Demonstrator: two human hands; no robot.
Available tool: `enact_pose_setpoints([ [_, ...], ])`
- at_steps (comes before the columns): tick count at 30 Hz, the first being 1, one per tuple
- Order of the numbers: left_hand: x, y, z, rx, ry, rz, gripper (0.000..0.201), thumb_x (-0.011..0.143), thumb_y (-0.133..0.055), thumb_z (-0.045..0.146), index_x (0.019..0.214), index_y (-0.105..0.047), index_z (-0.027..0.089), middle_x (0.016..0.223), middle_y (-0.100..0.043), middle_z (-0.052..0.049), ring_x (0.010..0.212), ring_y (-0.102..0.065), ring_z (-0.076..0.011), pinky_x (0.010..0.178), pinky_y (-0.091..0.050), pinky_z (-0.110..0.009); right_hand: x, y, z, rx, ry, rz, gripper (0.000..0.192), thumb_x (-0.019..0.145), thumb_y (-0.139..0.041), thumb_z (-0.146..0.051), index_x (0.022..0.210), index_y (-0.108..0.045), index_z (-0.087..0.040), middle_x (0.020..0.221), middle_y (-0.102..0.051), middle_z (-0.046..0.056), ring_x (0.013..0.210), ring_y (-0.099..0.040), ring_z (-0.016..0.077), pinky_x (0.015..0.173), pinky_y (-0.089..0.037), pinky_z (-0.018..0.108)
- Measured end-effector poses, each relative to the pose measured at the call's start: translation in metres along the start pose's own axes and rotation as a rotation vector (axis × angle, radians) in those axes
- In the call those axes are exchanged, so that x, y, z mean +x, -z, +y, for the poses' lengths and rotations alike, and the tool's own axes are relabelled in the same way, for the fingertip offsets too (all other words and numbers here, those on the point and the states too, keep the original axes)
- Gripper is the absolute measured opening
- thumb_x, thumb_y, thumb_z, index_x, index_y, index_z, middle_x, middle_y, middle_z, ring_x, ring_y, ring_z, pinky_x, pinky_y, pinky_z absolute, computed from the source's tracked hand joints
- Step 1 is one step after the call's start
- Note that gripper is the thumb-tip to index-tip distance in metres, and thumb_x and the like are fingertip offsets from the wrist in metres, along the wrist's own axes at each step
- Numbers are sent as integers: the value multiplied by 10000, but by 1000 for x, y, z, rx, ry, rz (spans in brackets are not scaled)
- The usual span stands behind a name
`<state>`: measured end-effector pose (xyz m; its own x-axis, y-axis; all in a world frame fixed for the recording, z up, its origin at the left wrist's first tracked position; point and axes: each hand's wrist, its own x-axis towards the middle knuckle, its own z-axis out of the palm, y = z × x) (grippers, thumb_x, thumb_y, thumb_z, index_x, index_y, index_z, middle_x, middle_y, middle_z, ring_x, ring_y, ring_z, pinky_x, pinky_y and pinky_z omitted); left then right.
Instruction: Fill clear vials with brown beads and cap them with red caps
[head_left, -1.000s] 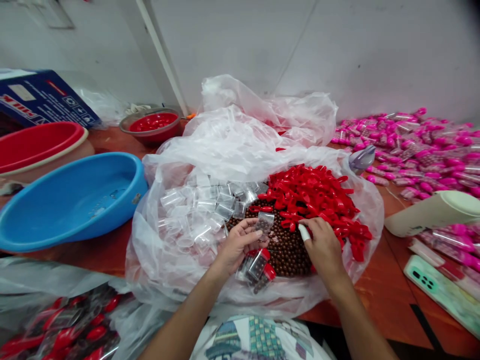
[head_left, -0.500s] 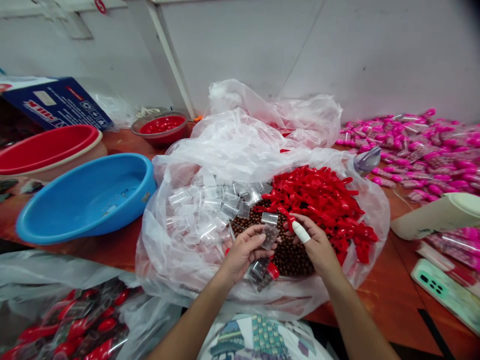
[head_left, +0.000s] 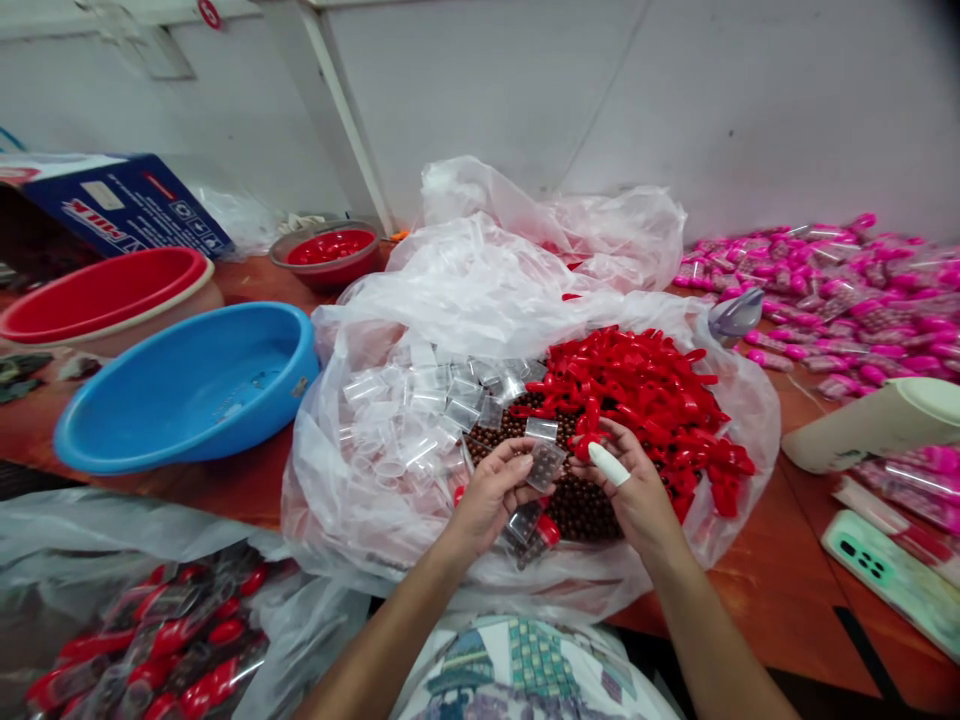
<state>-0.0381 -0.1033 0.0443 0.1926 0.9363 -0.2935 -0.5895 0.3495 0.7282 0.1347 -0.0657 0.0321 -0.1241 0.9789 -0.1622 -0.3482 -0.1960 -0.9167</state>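
Note:
My left hand (head_left: 491,492) pinches a small clear tube (head_left: 545,465) partly filled with brown beads, above a heap of brown beads (head_left: 574,500). My right hand (head_left: 637,490), with a white cot on one finger, holds a red cap (head_left: 584,443) just right of the tube's mouth. Both hands hover over a large clear plastic bag (head_left: 360,500) that also holds a pile of empty clear tubes (head_left: 420,410) on the left and a pile of red caps (head_left: 645,390) on the right. Two filled, capped tubes (head_left: 536,530) lie under my left hand.
A blue basin (head_left: 187,385), a red basin (head_left: 97,295) and a small bowl of red pieces (head_left: 326,250) stand to the left. Pink-capped tubes (head_left: 832,300) cover the right side. A phone (head_left: 892,575) and a cream jug (head_left: 870,425) lie right. A bag of red-capped tubes (head_left: 142,650) sits bottom left.
My right hand left the red cap pile with one cap and came toward the tube. My left hand lifted the filled tube slightly to meet it.

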Motion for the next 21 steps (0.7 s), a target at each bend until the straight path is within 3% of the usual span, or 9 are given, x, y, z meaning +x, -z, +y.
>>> enact_pose_setpoints([
  [7, -3, 0, -3, 27, 23, -22, 325, 806, -586, 241, 1117, -527, 170, 1051, -630, -105, 924, -632, -251, 696, -560, -378, 1, 2, 0, -5, -15, -38, 356, 694, -699, -303, 1028, -585, -258, 957, -642, 3, 789, -610, 155, 758, -507, 315],
  [12, -6, 3, -7, 45, 41, -8, 348, 806, -585, 230, 1140, -544, 140, 1076, -623, -123, 907, -634, -230, 744, -550, -368, 2, 2, 3, -1, 10, -20, 336, 676, -709, -279, 987, -584, -261, 907, -635, -4, 805, -602, 149, 708, -499, 272],
  [18, -7, 2, -11, 28, 59, -15, 366, 791, -601, 212, 1144, -538, 140, 1062, -630, -122, 899, -639, -235, 773, -537, -381, -2, -3, 4, -16, 99, -2, 585, 664, -708, -267, 1197, -473, -318, 992, -620, -4, 884, -594, 155, 779, -479, 291],
  [21, -7, 2, -11, -12, 72, -14, 318, 816, -563, 232, 1121, -538, 145, 1044, -636, -122, 899, -642, -239, 766, -536, -389, -3, -4, 7, -73, 123, -27, 425, 670, -702, -277, 1068, -554, -274, 995, -632, 18, 888, -597, 182, 809, -470, 332],
])
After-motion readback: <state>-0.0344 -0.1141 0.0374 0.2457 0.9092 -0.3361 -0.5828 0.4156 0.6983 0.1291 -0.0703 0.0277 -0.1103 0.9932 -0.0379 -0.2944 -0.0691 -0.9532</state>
